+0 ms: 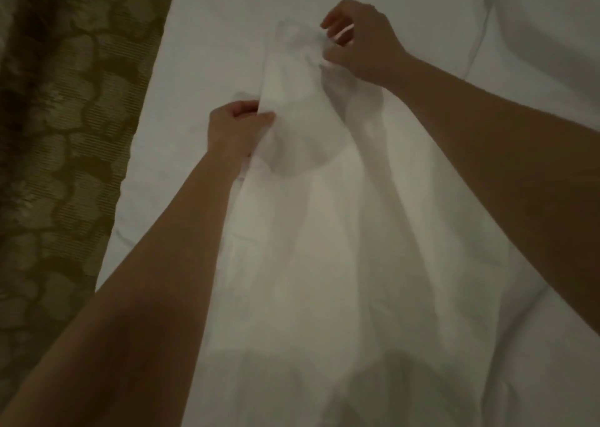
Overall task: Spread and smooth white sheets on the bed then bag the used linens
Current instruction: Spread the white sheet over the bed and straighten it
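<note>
Dim light falls over a bed (207, 37) already covered in flat white cloth, with a patterned brown-and-olive carpet (58, 134) running along its left edge. At upper right a pillow (535, 37) shows, its seam curving down toward the mattress.

Held up above the bed is a loose white sheet (324, 248), which hangs from the two hands and drapes toward the camera in long soft folds. The left hand (237, 128) is curled into a fist round a bunched edge of the cloth. The right hand (360, 40), farther up the bed, pinches the upper edge between thumb and fingers, with a little flap of fabric rising just beside it to the left. Between the two hands the edge sags rather than running taut.

The sheet looks thin and light, limp with no stiffness at all, so it should follow any pull and balloon or wrinkle easily. Its weave seems matte and not slippery, so a pinch ought to hold it. The best hold is probably along the hem or at the corners, hands set well apart, so that the edge tightens and the cloth can be floated flat. Gripping mid-panel would likely just gather more folds.
</note>
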A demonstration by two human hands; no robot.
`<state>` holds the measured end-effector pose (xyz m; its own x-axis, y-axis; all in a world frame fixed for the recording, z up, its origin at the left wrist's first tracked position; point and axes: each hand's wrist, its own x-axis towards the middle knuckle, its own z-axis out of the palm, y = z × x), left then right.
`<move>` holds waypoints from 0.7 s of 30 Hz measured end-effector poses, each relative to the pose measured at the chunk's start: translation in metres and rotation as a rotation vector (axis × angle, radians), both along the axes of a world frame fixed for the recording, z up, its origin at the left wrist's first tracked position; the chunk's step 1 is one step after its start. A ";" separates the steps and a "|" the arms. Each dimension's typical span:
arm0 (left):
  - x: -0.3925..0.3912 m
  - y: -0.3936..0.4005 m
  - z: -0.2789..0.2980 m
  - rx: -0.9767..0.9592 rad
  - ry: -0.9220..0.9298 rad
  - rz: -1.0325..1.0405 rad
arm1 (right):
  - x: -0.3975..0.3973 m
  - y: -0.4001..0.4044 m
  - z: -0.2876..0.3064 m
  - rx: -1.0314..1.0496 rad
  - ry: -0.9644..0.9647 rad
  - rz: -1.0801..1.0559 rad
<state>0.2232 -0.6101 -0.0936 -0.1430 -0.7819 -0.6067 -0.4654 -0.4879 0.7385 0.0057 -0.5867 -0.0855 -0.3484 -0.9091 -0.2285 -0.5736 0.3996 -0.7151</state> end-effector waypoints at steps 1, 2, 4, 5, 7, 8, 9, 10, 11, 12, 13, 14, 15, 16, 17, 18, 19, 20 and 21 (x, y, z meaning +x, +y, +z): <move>-0.004 0.000 0.003 -0.032 -0.019 -0.010 | -0.012 0.015 0.001 -0.003 0.014 -0.019; -0.011 -0.002 0.008 -0.090 -0.055 -0.043 | -0.026 0.031 0.004 -0.008 0.018 -0.057; -0.032 -0.005 0.021 -0.255 -0.146 -0.176 | -0.060 0.063 0.013 -0.022 0.026 -0.155; -0.045 -0.003 0.028 -0.351 -0.208 -0.267 | -0.077 0.080 0.018 -0.014 0.038 -0.194; -0.071 0.009 0.038 -0.547 -0.362 -0.448 | -0.103 0.111 0.029 0.048 0.072 -0.250; -0.083 0.019 0.041 -0.634 -0.435 -0.525 | -0.113 0.127 0.033 0.075 0.085 -0.266; -0.094 0.031 0.043 -0.699 -0.480 -0.589 | -0.121 0.141 0.035 0.096 0.093 -0.278; -0.104 0.042 0.044 -0.732 -0.497 -0.644 | -0.126 0.155 0.037 0.114 0.102 -0.282; -0.115 0.054 0.045 -0.736 -0.488 -0.695 | -0.129 0.168 0.040 0.129 0.111 -0.282; -0.125 0.066 0.043 -0.730 -0.456 -0.755 | -0.133 0.179 0.042 0.141 0.118 -0.284; -0.136 0.078 0.041 -0.738 -0.413 -0.821 | -0.136 0.191 0.042 0.152 0.121 -0.290; -0.147 0.090 0.039 -0.756 -0.367 -0.886 | -0.140 0.201 0.042 0.168 0.122 -0.299; -0.158 0.100 0.036 -0.774 -0.322 -0.947 | -0.143 0.212 0.040 0.190 0.122 -0.304; -0.170 0.109 0.034 -0.781 -0.284 -1.002 | -0.146 0.222 0.038 0.221 0.117 -0.308; -0.181 0.116 0.030 -0.765 -0.265 -1.052 | -0.148 0.232 0.036 0.251 0.109 -0.311; -0.192 0.122 0.026 -0.742 -0.260 -1.096 | -0.150 0.240 0.033 0.276 0.105 -0.317; -0.201 0.126 0.021 -0.712 -0.265 -1.131 | -0.153 0.246 0.031 0.296 0.111 -0.326; -0.208 0.129 0.017 -0.678 -0.277 -1.159 | -0.155 0.251 0.030 0.311 0.120 -0.340; -0.212 0.133 0.013 -0.648 -0.293 -1.183 | -0.156 0.255 0.027 0.319 0.121 -0.359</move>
<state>0.0113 -0.4770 -0.0807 -0.8452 -0.4369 -0.3080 -0.5345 0.6932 0.4835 -0.1507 -0.3312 -0.0589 -0.6681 -0.6180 -0.4145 -0.4308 0.7754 -0.4617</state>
